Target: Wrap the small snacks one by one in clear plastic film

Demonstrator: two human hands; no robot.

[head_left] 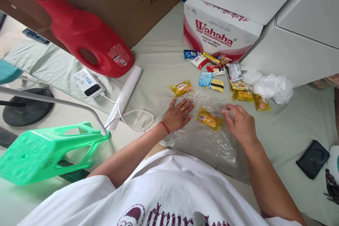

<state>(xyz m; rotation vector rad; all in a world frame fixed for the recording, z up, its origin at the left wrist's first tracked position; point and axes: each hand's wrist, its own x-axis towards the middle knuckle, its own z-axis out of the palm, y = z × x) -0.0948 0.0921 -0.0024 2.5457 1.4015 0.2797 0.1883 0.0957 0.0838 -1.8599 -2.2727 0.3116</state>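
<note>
A clear plastic bag (201, 141) lies spread out in front of me, with a yellow-wrapped snack (209, 119) on it or inside it; I cannot tell which. My left hand (178, 113) rests flat on the bag's left side, fingers stretched. At the bag's upper right edge, my right hand (240, 122) has its thumb and forefinger close together, pinching the film. Another yellow-wrapped snack (181, 88) sits just beyond my left fingertips. Further yellow packets (242, 95) lie beyond my right hand, beside a crumpled clear plastic bundle (275, 86).
Small snack packets (208, 78) are scattered before a Wahaha carton (219, 30). At the left stand a red jug (90, 39), a white power bank (88, 83) with its cable, and a green plastic stool (53, 148). A black pouch (312, 159) lies at the right.
</note>
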